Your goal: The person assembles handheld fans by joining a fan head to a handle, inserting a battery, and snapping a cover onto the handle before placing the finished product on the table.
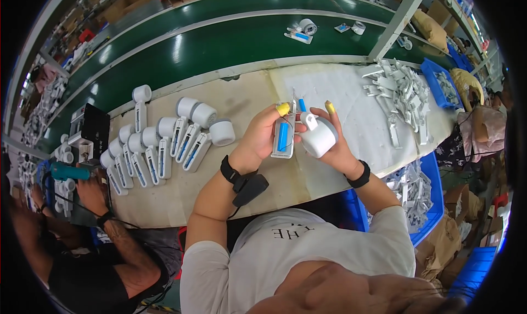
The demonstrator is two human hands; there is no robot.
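Note:
Over the middle of the table, my left hand [253,142] grips an open white handle shell [282,153]. A blue cylindrical cell [282,136] lies in that shell, with thin wires near it. My right hand [341,154] is closed around a white round head [319,142] with a small knob on top, close beside the shell. Yellow covers wrap a digit on each hand. Whether the head is joined to the shell by wires is too fine to tell.
Several white units with round heads [203,115] stand left. Loose white shells [403,92] are heaped right, near a blue tray [430,71] and a blue bin [437,214]. A green conveyor [219,46] runs behind. At left, a co-worker's hand [92,195] is beside a teal tool [68,171].

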